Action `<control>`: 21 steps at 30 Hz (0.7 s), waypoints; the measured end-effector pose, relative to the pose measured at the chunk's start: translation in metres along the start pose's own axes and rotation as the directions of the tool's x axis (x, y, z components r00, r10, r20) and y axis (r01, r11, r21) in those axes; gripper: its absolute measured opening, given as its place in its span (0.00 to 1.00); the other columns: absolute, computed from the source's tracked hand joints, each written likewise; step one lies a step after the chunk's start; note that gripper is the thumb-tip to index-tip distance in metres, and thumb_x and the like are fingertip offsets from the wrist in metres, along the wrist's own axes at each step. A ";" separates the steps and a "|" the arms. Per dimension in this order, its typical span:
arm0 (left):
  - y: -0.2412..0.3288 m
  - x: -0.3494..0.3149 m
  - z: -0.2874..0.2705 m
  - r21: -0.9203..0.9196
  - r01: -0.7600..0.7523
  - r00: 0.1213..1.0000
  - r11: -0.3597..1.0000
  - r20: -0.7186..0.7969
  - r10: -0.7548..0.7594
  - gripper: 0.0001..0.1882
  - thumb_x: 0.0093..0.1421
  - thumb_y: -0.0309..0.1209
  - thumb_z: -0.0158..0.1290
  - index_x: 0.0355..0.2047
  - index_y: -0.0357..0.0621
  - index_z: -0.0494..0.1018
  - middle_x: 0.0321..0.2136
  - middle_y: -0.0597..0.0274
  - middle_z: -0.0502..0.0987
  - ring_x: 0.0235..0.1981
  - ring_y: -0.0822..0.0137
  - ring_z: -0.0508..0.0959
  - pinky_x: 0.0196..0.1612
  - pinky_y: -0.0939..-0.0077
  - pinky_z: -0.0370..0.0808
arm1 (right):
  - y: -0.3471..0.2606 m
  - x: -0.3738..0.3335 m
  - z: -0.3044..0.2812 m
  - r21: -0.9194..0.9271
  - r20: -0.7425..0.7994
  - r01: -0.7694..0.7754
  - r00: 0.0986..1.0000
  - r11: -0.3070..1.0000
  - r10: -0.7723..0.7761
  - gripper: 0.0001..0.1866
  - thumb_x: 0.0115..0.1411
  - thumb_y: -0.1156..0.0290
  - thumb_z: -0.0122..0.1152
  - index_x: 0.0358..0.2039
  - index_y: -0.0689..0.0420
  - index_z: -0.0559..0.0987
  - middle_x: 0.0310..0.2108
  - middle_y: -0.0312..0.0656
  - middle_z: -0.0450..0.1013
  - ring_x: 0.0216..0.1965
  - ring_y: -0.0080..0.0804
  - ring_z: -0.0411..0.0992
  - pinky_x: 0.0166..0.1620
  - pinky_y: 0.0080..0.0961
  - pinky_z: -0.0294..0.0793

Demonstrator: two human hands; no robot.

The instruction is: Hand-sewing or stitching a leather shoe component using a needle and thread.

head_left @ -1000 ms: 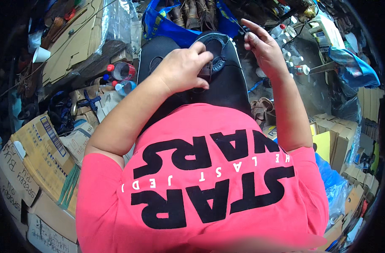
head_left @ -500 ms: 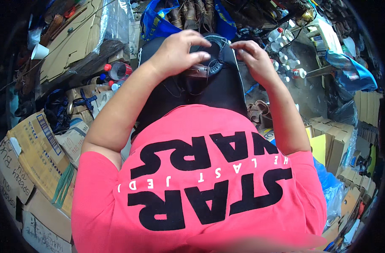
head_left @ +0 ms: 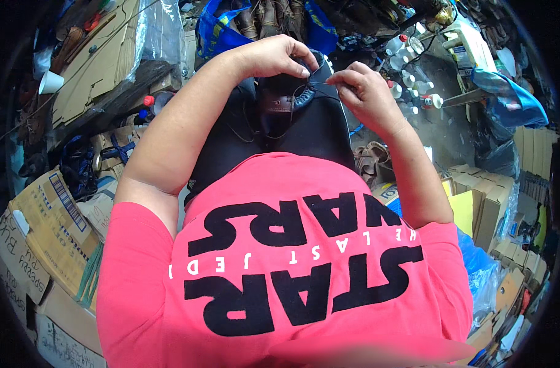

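Note:
A dark shoe [head_left: 276, 103] with a brown, shiny leather part rests between my thighs, on dark trousers. Stitching runs along its right edge, and loose dark thread trails over its near side. My left hand [head_left: 281, 56] lies over the shoe's far end, thumb and forefinger closed on its rim. Just to the right, my right hand [head_left: 367, 92] pinches a thin thread [head_left: 320, 83], drawn straight from the shoe's edge to my fingertips. Whether a needle is in those fingers is too small to tell. The shoe's far part is partly hidden by my left hand.
Beyond my knees stands a blue bag [head_left: 222, 34] with brown shoes in it. Plastic bottles [head_left: 424, 86] litter the floor at right, near a blue cloth [head_left: 513, 98]. Cardboard boxes [head_left: 53, 214] crowd the left; a white cup [head_left: 50, 82] sits at far left.
My left hand has shifted right and closed on the shoe's rim. My right hand has come slightly nearer to me, with the thread now stretched between it and the shoe.

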State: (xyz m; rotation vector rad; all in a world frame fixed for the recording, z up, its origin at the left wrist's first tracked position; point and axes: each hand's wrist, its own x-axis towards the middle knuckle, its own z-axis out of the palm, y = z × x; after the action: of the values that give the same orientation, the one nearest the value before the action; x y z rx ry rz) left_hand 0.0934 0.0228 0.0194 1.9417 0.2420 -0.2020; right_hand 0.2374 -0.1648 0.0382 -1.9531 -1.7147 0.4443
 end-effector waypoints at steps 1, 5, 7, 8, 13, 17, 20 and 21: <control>-0.001 0.000 0.000 -0.001 0.001 1.000 1.000 0.000 -0.001 0.15 0.54 0.30 0.58 0.42 0.41 0.77 0.36 0.66 0.78 0.40 0.75 0.73 0.51 0.77 0.66 | -0.001 0.001 -0.001 0.001 0.001 0.000 1.000 1.000 0.000 0.08 0.52 0.70 0.56 0.31 0.53 0.82 0.28 0.45 0.72 0.31 0.42 0.73 0.36 0.34 0.73; -0.009 0.001 -0.002 -0.066 0.029 0.999 0.997 0.033 -0.026 0.16 0.54 0.30 0.57 0.44 0.44 0.77 0.36 0.67 0.78 0.40 0.75 0.73 0.50 0.77 0.67 | -0.009 0.001 -0.001 -0.115 -0.001 0.025 1.000 0.993 -0.025 0.08 0.52 0.70 0.56 0.31 0.51 0.82 0.29 0.41 0.71 0.35 0.39 0.73 0.40 0.35 0.69; -0.008 0.000 -0.002 -0.094 0.025 0.999 0.995 0.041 -0.021 0.17 0.53 0.30 0.57 0.45 0.45 0.77 0.37 0.67 0.78 0.39 0.75 0.73 0.49 0.77 0.68 | -0.012 -0.001 -0.002 -0.178 -0.006 0.059 0.998 0.982 -0.062 0.08 0.52 0.70 0.56 0.32 0.51 0.81 0.29 0.40 0.71 0.37 0.38 0.72 0.42 0.34 0.67; -0.007 0.000 -0.003 -0.112 0.038 0.999 0.993 0.042 -0.033 0.17 0.53 0.31 0.58 0.44 0.46 0.78 0.36 0.68 0.78 0.37 0.76 0.73 0.45 0.79 0.68 | -0.013 -0.002 -0.002 -0.223 -0.006 0.070 0.997 0.972 -0.073 0.08 0.52 0.69 0.56 0.32 0.50 0.81 0.29 0.39 0.71 0.38 0.37 0.71 0.43 0.34 0.65; -0.007 -0.001 -0.004 -0.168 0.068 0.997 0.983 0.044 -0.062 0.17 0.52 0.33 0.59 0.44 0.47 0.78 0.33 0.71 0.78 0.31 0.80 0.70 0.35 0.83 0.66 | -0.014 -0.002 0.000 -0.284 0.008 0.089 0.996 0.955 -0.091 0.09 0.52 0.70 0.57 0.34 0.50 0.81 0.30 0.38 0.71 0.39 0.37 0.71 0.44 0.34 0.64; -0.011 0.002 -0.006 -0.202 0.073 0.996 0.977 0.063 -0.061 0.17 0.52 0.33 0.59 0.43 0.48 0.78 0.32 0.73 0.78 0.30 0.81 0.69 0.34 0.84 0.65 | -0.003 0.001 0.004 -0.087 0.005 0.119 0.993 0.989 -0.119 0.10 0.51 0.74 0.58 0.35 0.50 0.82 0.27 0.41 0.70 0.33 0.39 0.72 0.36 0.33 0.69; -0.013 0.002 -0.007 -0.234 0.084 0.995 0.969 0.080 -0.067 0.17 0.51 0.34 0.60 0.43 0.47 0.78 0.32 0.73 0.78 0.29 0.81 0.69 0.33 0.84 0.65 | 0.001 0.001 0.003 0.015 0.013 0.104 0.994 0.994 -0.104 0.11 0.51 0.76 0.59 0.35 0.50 0.82 0.25 0.42 0.70 0.29 0.40 0.72 0.32 0.33 0.72; -0.014 0.002 -0.007 -0.256 0.079 0.995 0.964 0.086 -0.058 0.18 0.51 0.34 0.61 0.43 0.47 0.78 0.32 0.72 0.78 0.29 0.81 0.69 0.33 0.84 0.65 | 0.002 0.001 0.003 0.005 0.011 0.117 0.993 0.993 -0.117 0.11 0.50 0.77 0.60 0.35 0.50 0.82 0.24 0.43 0.69 0.27 0.40 0.72 0.30 0.33 0.72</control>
State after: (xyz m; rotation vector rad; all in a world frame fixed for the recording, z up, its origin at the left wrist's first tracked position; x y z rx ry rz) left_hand 0.0921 0.0343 0.0091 1.6637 0.2705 -0.2773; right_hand 0.2374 -0.1640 0.0352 -1.8380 -1.8227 0.4173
